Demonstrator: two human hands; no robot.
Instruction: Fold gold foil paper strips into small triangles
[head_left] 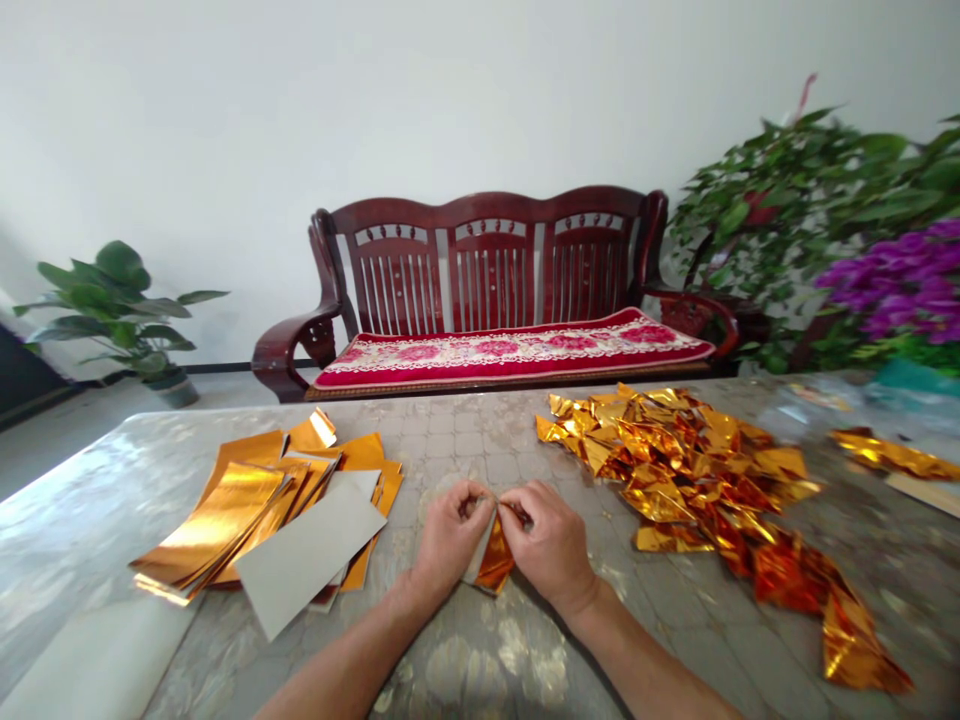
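Note:
Between my hands is a partly folded sheet of gold foil paper point(495, 562), its shiny gold face and pale backing both showing. My left hand point(454, 530) pinches its upper left edge between thumb and fingers. My right hand point(549, 540) pinches the upper right edge, close beside the left fingertips. To the left lies a loose stack of flat gold foil sheets point(232, 510), with one sheet pale side up point(311, 550) on top. A heap of folded gold foil pieces point(675, 450) spreads to the right of my hands.
The table point(465, 440) has a patterned, glossy cover. At its right are clear plastic wrapping point(810, 410) and another gold foil piece point(900, 455). Behind it stands a dark red wooden bench point(491, 270) with a floral cushion. Potted plants point(124, 310) and purple flowers point(907, 280) flank it.

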